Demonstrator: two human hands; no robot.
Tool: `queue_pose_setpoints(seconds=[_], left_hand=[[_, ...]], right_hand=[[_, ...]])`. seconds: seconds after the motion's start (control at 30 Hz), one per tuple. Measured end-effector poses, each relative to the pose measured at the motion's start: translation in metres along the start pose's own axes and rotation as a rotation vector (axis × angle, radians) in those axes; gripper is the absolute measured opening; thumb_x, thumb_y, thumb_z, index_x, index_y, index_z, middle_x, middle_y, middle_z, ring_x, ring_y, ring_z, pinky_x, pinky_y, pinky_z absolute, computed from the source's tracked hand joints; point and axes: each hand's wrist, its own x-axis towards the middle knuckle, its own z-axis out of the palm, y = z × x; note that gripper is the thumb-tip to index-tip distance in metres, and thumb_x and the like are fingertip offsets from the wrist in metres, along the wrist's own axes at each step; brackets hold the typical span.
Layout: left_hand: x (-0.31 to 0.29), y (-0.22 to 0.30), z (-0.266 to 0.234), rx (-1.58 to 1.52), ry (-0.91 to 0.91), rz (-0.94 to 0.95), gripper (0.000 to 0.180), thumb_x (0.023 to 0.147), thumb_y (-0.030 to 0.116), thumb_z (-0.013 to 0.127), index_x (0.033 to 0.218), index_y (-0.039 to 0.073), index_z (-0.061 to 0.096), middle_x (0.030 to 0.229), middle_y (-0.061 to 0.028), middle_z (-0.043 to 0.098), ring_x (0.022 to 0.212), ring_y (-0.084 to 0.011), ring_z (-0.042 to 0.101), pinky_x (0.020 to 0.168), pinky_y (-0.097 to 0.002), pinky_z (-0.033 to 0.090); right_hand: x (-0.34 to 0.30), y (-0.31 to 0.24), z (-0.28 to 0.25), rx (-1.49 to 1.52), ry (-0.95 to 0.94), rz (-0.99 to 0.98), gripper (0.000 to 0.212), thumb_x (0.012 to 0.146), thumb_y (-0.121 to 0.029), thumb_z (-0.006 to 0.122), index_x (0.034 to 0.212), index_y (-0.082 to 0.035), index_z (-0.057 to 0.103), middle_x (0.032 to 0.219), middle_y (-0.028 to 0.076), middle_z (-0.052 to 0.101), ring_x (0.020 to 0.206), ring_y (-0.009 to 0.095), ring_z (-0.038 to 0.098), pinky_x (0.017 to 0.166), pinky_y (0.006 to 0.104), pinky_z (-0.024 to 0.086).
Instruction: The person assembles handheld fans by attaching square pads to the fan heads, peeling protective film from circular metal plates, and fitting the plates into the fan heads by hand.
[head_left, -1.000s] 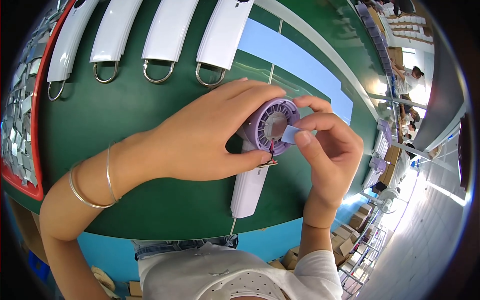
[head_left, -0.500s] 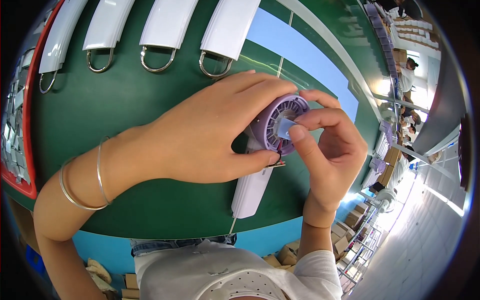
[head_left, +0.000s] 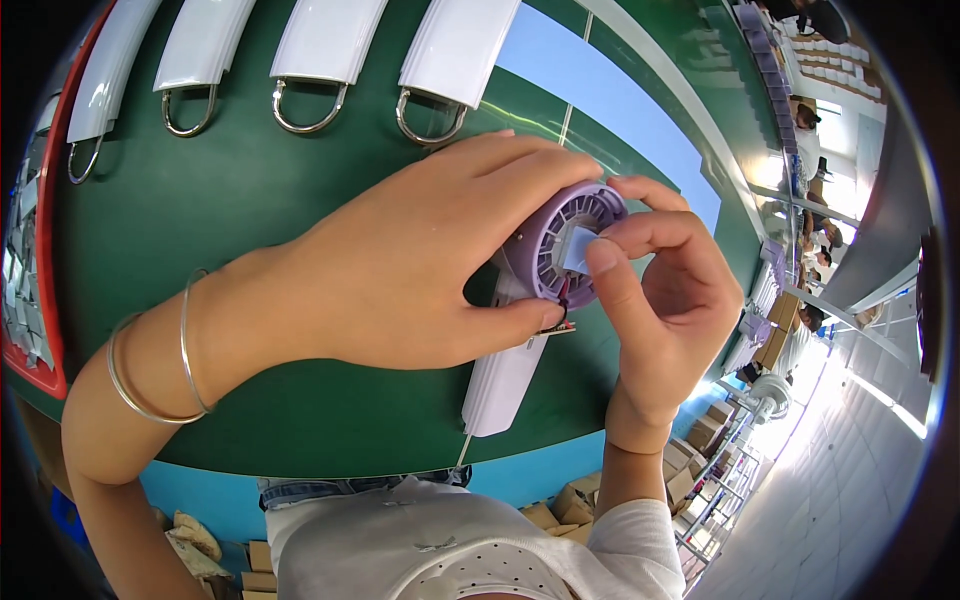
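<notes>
Left hand (head_left: 400, 270) gripping a purple fan head (head_left: 560, 240) on its white handle (head_left: 505, 375) near the green desk's (head_left: 250, 200) front edge, right hand (head_left: 665, 290) pinching a small pale sticker (head_left: 578, 248) against the fan's centre, four white handles (head_left: 330, 40) along the far edge.

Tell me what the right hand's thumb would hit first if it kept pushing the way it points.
The right hand points its thumb at the pale sticker on the purple fan head's hub, and already seems to touch it. The left hand steadies the fan.

Green bench (head_left: 250, 210); white looped handles (head_left: 320, 50)
</notes>
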Motion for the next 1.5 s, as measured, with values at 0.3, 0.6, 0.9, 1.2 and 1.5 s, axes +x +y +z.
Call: queue_pose_setpoints(seconds=[0.3,0.6,0.9,1.2,1.5], left_hand=[[0.001,0.001,0.0,0.005,0.002,-0.013,0.075,0.073,0.016,0.08,0.139,0.002,0.047,0.133,-0.0189,0.054,0.12,-0.0362,0.056,0.102,-0.0426,0.046],[0.0,0.0,0.001,-0.014,0.0,-0.013,0.074,0.075,0.017,0.079,0.139,0.001,0.046,0.134,-0.0197,0.054,0.12,-0.0366,0.056,0.101,-0.0427,0.046],[0.001,0.0,-0.001,0.022,-0.011,0.005,0.075,0.075,0.018,0.079,0.14,0.001,0.046,0.134,-0.0196,0.054,0.121,-0.0374,0.055,0.103,-0.0435,0.045],[0.002,0.001,-0.001,-0.006,-0.031,-0.014,0.075,0.075,0.018,0.078,0.14,0.001,0.045,0.134,-0.0198,0.054,0.122,-0.0375,0.054,0.104,-0.0437,0.044],[0.002,0.0,-0.001,0.032,-0.033,-0.015,0.076,0.075,0.018,0.079,0.141,0.001,0.044,0.136,-0.0195,0.052,0.123,-0.0365,0.054,0.105,-0.0428,0.043]], right_hand=[[0.001,0.004,-0.003,-0.084,-0.04,-0.106,0.011,0.077,0.006,0.072,0.083,0.003,0.064,0.083,0.008,0.066,0.111,0.026,0.06,0.092,0.0354,0.044],[-0.001,0.009,0.003,-0.297,0.024,-0.145,0.022,0.072,-0.001,0.078,0.091,-0.004,0.067,0.061,0.001,0.062,0.096,0.024,0.061,0.094,0.039,0.042],[-0.004,0.009,-0.003,-0.337,-0.063,-0.177,0.03,0.072,0.0,0.077,0.1,0.005,0.065,0.106,0.015,0.063,0.07,0.008,0.054,0.098,0.0332,0.039],[-0.003,0.01,-0.005,-0.305,-0.061,-0.132,0.028,0.075,0.001,0.078,0.1,0.005,0.066,0.11,0.015,0.061,0.07,0.006,0.053,0.092,0.0283,0.041],[-0.001,0.011,-0.002,-0.202,0.014,-0.086,0.018,0.076,0.002,0.076,0.092,-0.005,0.069,0.061,0.001,0.056,0.083,0.019,0.056,0.085,0.0324,0.042]])
